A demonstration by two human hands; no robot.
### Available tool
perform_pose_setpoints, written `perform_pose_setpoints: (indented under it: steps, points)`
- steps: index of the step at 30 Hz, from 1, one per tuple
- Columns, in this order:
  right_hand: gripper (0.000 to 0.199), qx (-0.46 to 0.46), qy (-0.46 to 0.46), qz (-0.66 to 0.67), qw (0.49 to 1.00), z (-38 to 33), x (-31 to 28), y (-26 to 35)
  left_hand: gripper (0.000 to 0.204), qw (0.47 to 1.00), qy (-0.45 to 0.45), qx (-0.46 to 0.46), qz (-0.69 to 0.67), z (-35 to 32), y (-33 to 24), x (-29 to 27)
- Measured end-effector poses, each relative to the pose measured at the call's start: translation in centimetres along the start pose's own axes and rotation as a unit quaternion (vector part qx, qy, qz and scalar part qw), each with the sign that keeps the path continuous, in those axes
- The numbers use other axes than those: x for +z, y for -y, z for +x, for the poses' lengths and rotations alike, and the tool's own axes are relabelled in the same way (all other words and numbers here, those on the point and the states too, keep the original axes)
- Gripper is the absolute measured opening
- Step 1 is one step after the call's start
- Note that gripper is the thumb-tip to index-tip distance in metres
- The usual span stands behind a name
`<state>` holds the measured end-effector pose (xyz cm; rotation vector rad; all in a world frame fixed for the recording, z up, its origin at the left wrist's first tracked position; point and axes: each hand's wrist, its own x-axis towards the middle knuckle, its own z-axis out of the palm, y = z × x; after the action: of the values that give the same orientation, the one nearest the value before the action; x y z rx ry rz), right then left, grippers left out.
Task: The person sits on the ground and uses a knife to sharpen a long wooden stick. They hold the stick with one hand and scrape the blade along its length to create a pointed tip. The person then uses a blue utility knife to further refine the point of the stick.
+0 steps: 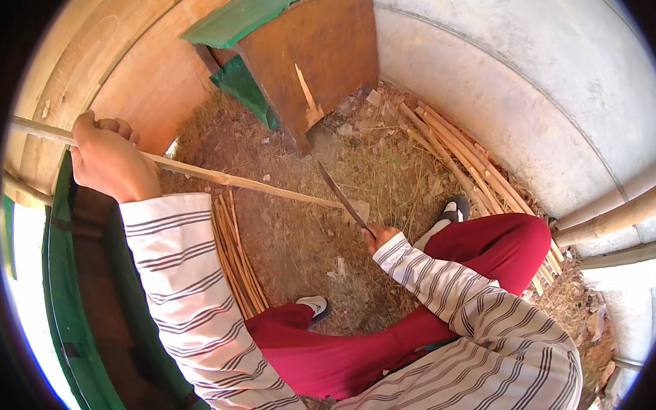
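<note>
- The left hand [113,154] is closed around a long, thin, pale wooden stick [235,180], which passes out of the fist on both sides.
- The right hand [381,238] is closed at the lower end of a dark metal knife with a narrow blade [339,194]; its handle is mostly hidden by the fingers.
- The stick lies in the air across the middle, and its far end comes to the blade. If they touch, I cannot tell.
- In my judgement, the blade could slip along the stick, if the edge does not bite or the stick turns in the left fist.
- The stick is held far from its end, so this end could swing or bend under pressure.
- A slipping blade could also reach the legs in dark red cloth trousers [496,247], because the knee is near.
- The stick looks smooth and straight, slightly flat, with a paler part toward the blade.
- Similar slender brown sticks lie in a bundle on the left [232,259] and in a thicker pile on the right [460,152].
- The ground [284,232] is rough earth with dry straw; behind stands a brown wooden box with a green cover [311,52], its panel splintered.
</note>
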<state>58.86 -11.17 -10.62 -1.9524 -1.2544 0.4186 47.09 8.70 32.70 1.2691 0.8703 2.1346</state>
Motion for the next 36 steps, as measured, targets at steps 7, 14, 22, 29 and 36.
perform_pose_setpoints:
  steps: [7,14,22,29,36]
  points:
    - [0.027,-0.088,0.061,-0.043,0.993,-1.1,1.1,-1.1,0.022,1.000,-0.009,-0.014,0.016,0.0,-0.1,0.3]
    - [0.030,0.071,0.248,-0.184,0.949,-1.0,6.2,-8.4,0.026,0.998,-0.025,0.036,0.049,-0.6,-0.6,0.9]
    - [0.022,0.005,0.068,-0.034,0.997,-2.6,3.0,-4.2,0.030,0.997,-0.035,0.031,0.065,-1.2,-0.5,1.6]
    - [0.027,0.071,0.243,-0.117,0.960,-1.4,7.8,-8.5,0.027,0.997,-0.027,0.026,0.072,-1.2,-0.7,0.3]
    - [0.038,0.298,0.265,0.046,0.916,0.8,7.0,-12.7,0.023,0.998,0.031,-0.003,-0.046,-1.6,-2.4,1.2]
